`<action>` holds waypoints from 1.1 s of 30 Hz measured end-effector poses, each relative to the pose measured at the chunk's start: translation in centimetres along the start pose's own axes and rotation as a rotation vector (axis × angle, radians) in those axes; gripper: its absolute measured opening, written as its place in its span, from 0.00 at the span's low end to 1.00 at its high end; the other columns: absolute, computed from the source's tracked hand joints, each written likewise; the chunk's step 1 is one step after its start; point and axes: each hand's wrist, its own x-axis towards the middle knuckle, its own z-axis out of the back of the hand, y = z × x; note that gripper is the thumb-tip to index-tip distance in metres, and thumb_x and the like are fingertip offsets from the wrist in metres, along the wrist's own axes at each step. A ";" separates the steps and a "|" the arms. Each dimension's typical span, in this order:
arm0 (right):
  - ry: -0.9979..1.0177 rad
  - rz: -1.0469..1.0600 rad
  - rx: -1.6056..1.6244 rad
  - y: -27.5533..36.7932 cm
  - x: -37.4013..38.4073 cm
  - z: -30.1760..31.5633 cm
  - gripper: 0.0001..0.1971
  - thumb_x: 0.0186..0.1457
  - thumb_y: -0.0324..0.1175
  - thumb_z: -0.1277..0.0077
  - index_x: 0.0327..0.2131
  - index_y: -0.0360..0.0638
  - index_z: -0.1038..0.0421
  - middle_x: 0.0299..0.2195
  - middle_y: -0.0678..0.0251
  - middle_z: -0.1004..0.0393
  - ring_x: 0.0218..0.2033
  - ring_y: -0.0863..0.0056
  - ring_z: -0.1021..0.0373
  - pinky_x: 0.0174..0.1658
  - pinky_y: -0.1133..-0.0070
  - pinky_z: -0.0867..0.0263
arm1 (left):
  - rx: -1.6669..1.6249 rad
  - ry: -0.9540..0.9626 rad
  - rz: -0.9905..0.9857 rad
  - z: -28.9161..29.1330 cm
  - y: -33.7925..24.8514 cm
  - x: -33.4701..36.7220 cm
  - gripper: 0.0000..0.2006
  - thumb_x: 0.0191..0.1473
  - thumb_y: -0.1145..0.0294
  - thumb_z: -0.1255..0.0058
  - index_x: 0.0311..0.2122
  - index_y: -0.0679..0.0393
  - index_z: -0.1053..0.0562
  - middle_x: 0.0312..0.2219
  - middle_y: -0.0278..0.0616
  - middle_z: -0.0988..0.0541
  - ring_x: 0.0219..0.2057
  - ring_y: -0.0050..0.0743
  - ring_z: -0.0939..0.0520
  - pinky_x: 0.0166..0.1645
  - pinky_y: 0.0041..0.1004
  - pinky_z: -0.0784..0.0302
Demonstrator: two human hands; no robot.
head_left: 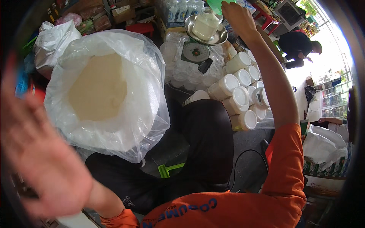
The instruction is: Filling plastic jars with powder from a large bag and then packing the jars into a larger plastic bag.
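At the top edge my right hand [236, 17] is closed on a light-green plastic piece [216, 5], cut off by the frame, so its kind is unclear. Just below it, a clear plastic jar [205, 27] with pale contents stands in the steel pan [220, 37] of a green dial scale [194, 51]. My left hand [53, 167] is raised at the lower left, smeared by motion; its fingers look stretched out with nothing in them. Beyond it stands a large clear-lined white sack [146, 95] holding tan powder [99, 89].
Lidded white tubs [224, 86] are stacked right of the scale. A dark phone-like object [205, 65] lies by the dial, near wrapped clear containers [182, 80]. A green plastic stool [164, 171] shows below my legs. Another person [294, 45] sits at the far right.
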 end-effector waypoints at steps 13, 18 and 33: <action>-0.016 0.132 -0.139 0.5 -0.3 0.4 0.06 0.54 0.28 0.46 0.34 0.41 0.21 0.32 0.57 0.20 0.36 0.63 0.20 0.36 0.67 0.24 | 0.779 -0.359 0.585 9.1 7.1 -4.0 0.29 0.68 0.50 0.67 0.61 0.63 0.30 0.57 0.49 0.25 0.56 0.37 0.24 0.63 0.36 0.36; 0.039 0.131 -0.209 0.7 0.3 2.7 0.06 0.55 0.31 0.46 0.34 0.41 0.22 0.32 0.59 0.20 0.37 0.60 0.21 0.39 0.64 0.25 | 0.814 -0.389 0.598 9.1 7.0 -3.7 0.20 0.66 0.60 0.57 0.53 0.63 0.25 0.47 0.45 0.19 0.49 0.34 0.20 0.58 0.34 0.32; -0.183 0.488 0.658 30.8 -5.1 19.1 0.05 0.52 0.30 0.44 0.33 0.46 0.29 0.26 0.70 0.28 0.29 0.72 0.22 0.28 0.74 0.26 | 1.975 0.339 1.049 13.1 4.6 -8.2 0.14 0.60 0.62 0.52 0.36 0.60 0.19 0.35 0.50 0.15 0.40 0.54 0.15 0.52 0.45 0.23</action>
